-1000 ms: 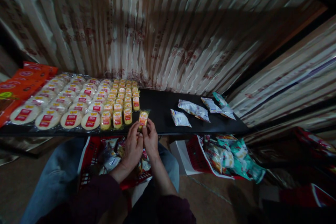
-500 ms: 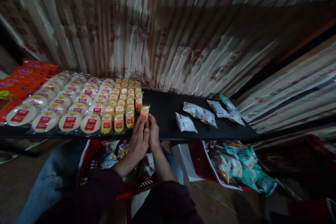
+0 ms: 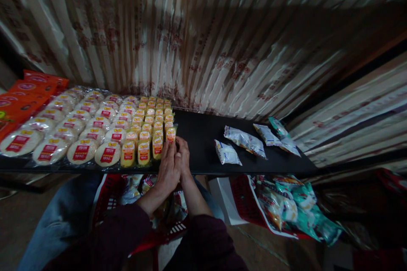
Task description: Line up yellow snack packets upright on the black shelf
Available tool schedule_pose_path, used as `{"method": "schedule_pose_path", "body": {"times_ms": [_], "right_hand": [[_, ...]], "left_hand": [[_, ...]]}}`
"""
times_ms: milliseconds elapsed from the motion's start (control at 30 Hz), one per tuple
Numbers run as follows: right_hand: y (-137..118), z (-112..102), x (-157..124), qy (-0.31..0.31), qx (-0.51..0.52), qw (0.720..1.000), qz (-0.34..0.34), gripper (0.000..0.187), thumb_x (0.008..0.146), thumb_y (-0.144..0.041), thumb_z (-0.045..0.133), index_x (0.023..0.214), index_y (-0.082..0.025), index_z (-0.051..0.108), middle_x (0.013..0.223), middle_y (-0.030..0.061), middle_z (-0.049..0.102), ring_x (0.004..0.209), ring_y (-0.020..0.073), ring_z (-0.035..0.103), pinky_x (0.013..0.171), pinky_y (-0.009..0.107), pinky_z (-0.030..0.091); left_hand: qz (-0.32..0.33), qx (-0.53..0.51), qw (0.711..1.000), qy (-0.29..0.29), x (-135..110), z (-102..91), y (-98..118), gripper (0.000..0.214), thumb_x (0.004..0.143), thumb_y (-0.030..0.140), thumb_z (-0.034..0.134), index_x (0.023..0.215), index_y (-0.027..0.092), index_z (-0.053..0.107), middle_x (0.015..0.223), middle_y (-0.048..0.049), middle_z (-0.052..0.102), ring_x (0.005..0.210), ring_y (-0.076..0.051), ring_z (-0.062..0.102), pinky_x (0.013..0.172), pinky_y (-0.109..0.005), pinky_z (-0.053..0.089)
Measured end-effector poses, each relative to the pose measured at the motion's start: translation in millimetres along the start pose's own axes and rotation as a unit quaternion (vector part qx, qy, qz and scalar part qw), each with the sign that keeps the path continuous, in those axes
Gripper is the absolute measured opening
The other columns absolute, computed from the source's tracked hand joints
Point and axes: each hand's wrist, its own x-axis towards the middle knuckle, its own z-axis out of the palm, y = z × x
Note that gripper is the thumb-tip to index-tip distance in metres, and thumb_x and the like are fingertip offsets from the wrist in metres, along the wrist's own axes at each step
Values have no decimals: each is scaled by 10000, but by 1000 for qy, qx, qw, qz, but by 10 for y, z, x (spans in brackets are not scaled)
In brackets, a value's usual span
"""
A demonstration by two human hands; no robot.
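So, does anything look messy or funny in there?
Yes: the white packets on the right of the black shelf lie at mismatched angles, while the round packs and yellow packs sit in neat rows. Below, a green bag sticks out over the edge of a red basket.

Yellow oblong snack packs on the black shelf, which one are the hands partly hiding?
The yellow oblong plastic-wrapped pack at the front of the rightmost column: the left hand hides its lower end; the other front packs show their labels.

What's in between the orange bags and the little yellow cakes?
In the head view, rows of round white crackers lie between the orange bags and yellow cakes.
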Motion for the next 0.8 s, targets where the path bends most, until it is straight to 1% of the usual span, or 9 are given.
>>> {"method": "schedule_pose_path", "body": {"times_ms": [200,300,400,533,667,800], "right_hand": [[87,17,29,-16,-3,1000,-10,350,790,-178,501,1114,-206,629,1129,79,622,1080,201,548,987,331,436],[102,33,42,-17,-10,1000,-6,354,793,-180,494,1123,-193,623,1141,87,614,1085,202,550,990,335,436],[103,63,55,-14,-17,1000,0,349,807,-187,477,1125,-171,621,1156,104,605,1082,202,551,985,331,438],[95,89,60,-8,-29,1000,5,332,821,-193,471,1113,-189,628,1136,90,619,1067,196,557,977,324,432],[91,68,60,-22,-69,997,12,334,825,-201,476,1122,-186,630,1125,86,651,1057,211,564,988,362,407],[123,34,64,-21,-56,998,21,369,813,-194,479,1150,-202,629,1148,71,659,1054,207,575,970,351,424]], "left_hand": [[7,-10,1000,12,9,69,-75,550,900,346,386,1402,126,435,1520,-135,339,1437,-281,226,1179,-489,177],[4,16,1000,2,21,62,-72,550,898,314,386,1406,105,425,1519,-151,334,1435,-271,234,1180,-475,184],[11,24,1000,-13,40,56,-58,533,893,293,383,1382,93,453,1491,-166,379,1430,-273,248,1177,-484,183],[17,2,1000,15,50,106,-96,512,900,320,377,1361,125,484,1480,-144,403,1442,-276,212,1173,-504,176],[16,4,1000,18,42,151,-158,540,897,320,386,1397,125,439,1496,-136,381,1446,-279,193,1178,-509,161],[9,9,1000,9,30,140,-163,551,914,347,372,1421,134,409,1523,-129,336,1456,-276,142,1182,-522,144]]}}
